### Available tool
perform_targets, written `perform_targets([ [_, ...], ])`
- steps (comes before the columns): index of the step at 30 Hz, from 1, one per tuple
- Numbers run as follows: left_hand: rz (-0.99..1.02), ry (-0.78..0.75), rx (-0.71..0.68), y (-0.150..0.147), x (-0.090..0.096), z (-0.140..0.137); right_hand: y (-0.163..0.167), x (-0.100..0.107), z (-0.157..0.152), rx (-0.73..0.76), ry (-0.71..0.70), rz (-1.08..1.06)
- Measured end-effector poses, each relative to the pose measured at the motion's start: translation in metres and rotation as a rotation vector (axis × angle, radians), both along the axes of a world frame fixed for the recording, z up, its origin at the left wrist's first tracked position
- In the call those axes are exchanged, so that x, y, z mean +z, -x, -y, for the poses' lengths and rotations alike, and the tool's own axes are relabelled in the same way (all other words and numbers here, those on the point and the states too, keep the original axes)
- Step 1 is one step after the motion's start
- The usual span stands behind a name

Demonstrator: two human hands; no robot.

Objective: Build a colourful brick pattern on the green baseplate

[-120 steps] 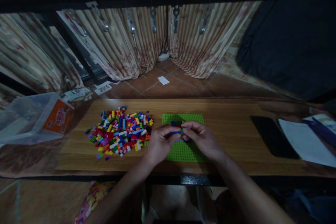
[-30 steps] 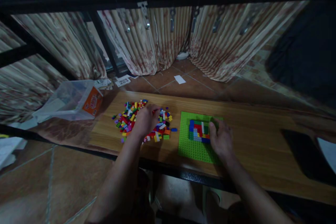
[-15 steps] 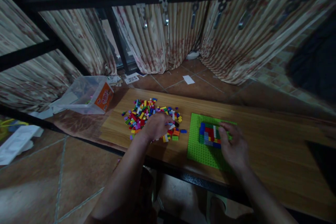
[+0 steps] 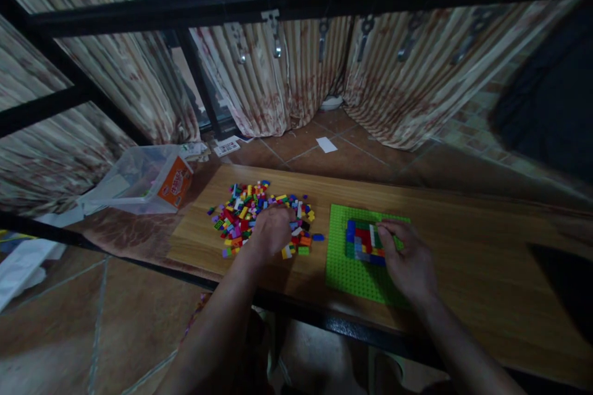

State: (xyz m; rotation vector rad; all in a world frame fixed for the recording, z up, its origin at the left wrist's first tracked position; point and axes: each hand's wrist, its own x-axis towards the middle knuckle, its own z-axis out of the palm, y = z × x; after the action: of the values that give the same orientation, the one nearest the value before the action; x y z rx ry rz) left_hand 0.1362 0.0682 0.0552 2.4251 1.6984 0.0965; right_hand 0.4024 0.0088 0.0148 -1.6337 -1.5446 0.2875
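My left hand [image 4: 274, 229] is over the loose pile of small toy bricks [image 4: 234, 216], its fingers curled down among them. Whatever its fingertips may hold is hidden beneath the hand. To the right lies a green studded baseplate [image 4: 340, 274] with a low build of blue, red, white, grey and green bricks [image 4: 364, 241] on it. My right hand [image 4: 410, 259] is closed at the right side of this build, thumb and forefinger together near a white brick [image 4: 372, 234]. The hand covers part of the build, and I cannot make out what is between its fingers.
A wooden bench top [image 4: 463, 271] carries bricks and baseplate. Beyond its left end stands a clear plastic box [image 4: 139, 176] with an orange label. A black bar with hooks [image 4: 278, 9] crosses above. A dark flat object [image 4: 558, 284] lies at the right.
The view has shifted a little, so everything sits slightly lower and further left. My left hand stays in the brick pile, and my right hand stays at the build.
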Motion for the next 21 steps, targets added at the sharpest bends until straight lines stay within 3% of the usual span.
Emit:
perform_targets([
  [7, -0.046, -0.044, -0.008, -0.003, 0.000, -0.002, -0.002, 0.003, -0.001, 0.000, -0.033, -0.001],
  [11, 0.078, -0.082, -0.009, 0.001, 0.001, -0.004, -0.003, 0.006, -0.001, -0.019, -0.056, -0.013],
  [14, 0.408, -0.030, 0.024, 0.001, 0.004, -0.005, -0.003, 0.009, -0.002, -0.039, -0.078, -0.039],
  [18, 0.981, 0.316, 0.059, -0.013, 0.010, -0.001, 0.001, 0.013, -0.002, -0.022, -0.098, -0.085],
  [21, 1.240, 0.503, 0.164, -0.034, 0.012, 0.006, 0.007, 0.016, 0.001, 0.069, -0.061, -0.138],
])
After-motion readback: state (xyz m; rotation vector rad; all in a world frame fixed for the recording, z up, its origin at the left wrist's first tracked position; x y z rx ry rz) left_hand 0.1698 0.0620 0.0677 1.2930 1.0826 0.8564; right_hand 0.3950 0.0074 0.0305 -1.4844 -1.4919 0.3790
